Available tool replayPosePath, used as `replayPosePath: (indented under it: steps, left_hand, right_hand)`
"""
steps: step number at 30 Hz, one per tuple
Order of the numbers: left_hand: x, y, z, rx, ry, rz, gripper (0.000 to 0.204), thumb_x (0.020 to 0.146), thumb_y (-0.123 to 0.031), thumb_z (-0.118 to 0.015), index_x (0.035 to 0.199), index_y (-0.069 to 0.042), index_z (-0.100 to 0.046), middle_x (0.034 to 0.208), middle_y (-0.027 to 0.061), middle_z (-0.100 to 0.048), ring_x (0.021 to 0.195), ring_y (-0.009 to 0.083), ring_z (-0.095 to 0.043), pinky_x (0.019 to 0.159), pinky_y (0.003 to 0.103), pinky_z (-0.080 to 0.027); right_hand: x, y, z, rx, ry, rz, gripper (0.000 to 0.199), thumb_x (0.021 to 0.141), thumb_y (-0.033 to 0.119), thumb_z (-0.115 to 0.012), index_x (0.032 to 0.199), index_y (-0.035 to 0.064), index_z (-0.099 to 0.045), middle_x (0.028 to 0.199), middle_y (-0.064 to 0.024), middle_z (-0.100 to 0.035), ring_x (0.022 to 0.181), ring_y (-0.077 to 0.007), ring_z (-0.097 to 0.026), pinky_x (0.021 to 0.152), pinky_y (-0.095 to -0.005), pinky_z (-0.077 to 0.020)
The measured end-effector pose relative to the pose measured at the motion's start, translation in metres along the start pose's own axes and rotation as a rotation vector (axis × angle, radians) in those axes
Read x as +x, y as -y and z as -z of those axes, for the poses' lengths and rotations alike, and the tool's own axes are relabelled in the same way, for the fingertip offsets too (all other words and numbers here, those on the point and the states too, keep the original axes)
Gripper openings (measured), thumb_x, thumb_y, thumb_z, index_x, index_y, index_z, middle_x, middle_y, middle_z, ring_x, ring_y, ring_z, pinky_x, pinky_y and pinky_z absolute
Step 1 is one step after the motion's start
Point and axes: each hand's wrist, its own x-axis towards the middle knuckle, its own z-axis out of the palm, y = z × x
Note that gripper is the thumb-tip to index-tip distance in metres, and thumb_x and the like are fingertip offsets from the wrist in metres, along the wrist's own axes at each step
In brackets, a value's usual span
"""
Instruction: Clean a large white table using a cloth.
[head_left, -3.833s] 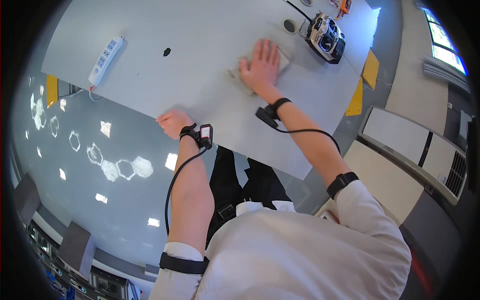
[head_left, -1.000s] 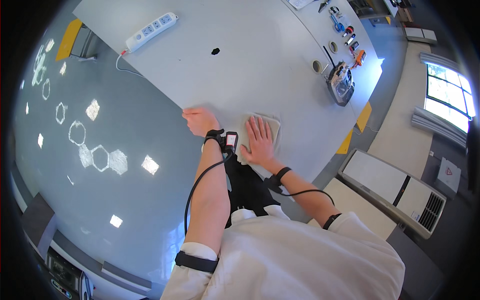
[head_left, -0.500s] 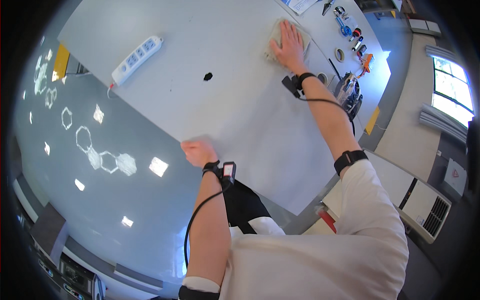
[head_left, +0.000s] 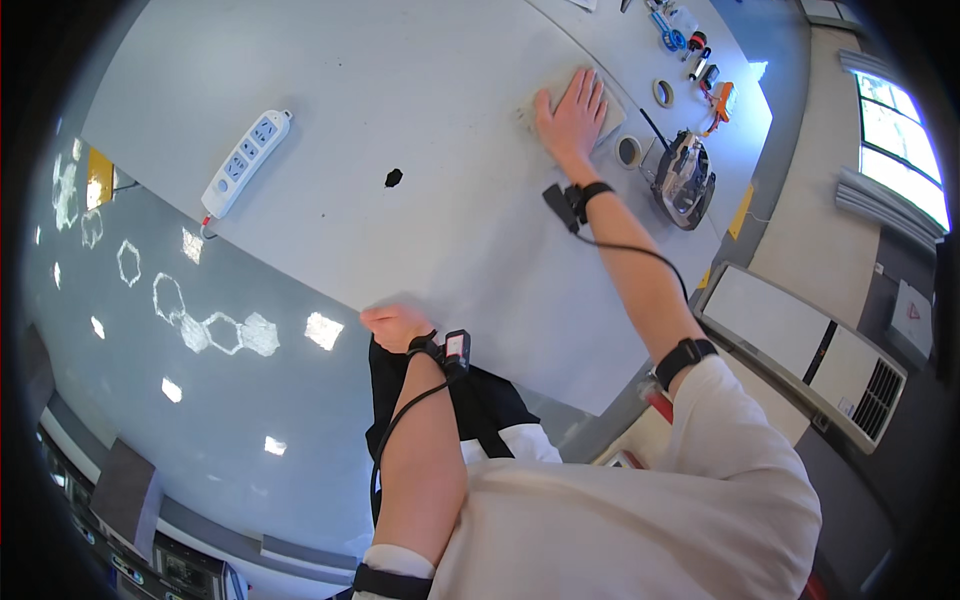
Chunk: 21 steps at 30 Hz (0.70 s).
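As the head view shows it, the right hand lies flat and palm down, fingers spread, on a pale folded cloth at the far side of the white table.

- Cloth: beige, pressed beneath the palm; its edges show past the fingertips and on both sides of the hand. It rests on the tabletop, close to the table's far right part.
- Right arm: stretched out full length from the white sleeve; a black band with a small black device sits at the wrist, and a thin black cable runs from it back along the forearm.
- Left hand: curled closed at the near edge of the table, resting on or gripping that edge; whether it pinches anything cannot be told. A black wrist device sits just behind it.
- Small black spot: on the tabletop between the two hands, well apart from both.
- White power strip: left of the spot, well away from the left hand, near the table's left edge.
- Tape rolls: just right of the right hand, beyond the cloth.
- Dark machine with clear housing: right of the tape rolls.
- Small tools: scattered beyond the right hand's fingertips, toward the far corner.
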Motion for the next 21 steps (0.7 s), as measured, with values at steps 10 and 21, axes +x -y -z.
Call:
replayPosePath:
  steps: [10,21]
  left_hand:
    - [0.002,0.002,-0.002,-0.166,0.008,-0.155,0.052,0.099,-0.037,-0.021,0.086,0.002,-0.054,0.085,0.0283,-0.063,0.080,0.0512,-0.056,0.066,0.057,-0.044]
    - [0.185,-0.041,0.015,-0.625,0.372,-0.348,0.057,0.099,-0.039,-0.025,0.091,0.007,-0.058,0.095,0.0281,-0.062,0.085,0.0469,-0.056,0.078,0.049,-0.042]
  right_hand:
    - [-0.194,0.110,0.061,0.036,0.180,0.104,0.081,0.083,0.041,-0.054,0.143,-0.0044,-0.024,0.151,-0.0205,-0.021,0.140,-0.0391,-0.018,0.112,-0.0520,-0.0129]
    - [-0.259,0.199,0.082,0.181,0.341,0.274,0.082,0.082,0.037,-0.055,0.143,-0.0052,-0.022,0.151,-0.0213,-0.019,0.140,-0.0417,-0.014,0.113,-0.0532,-0.0111]
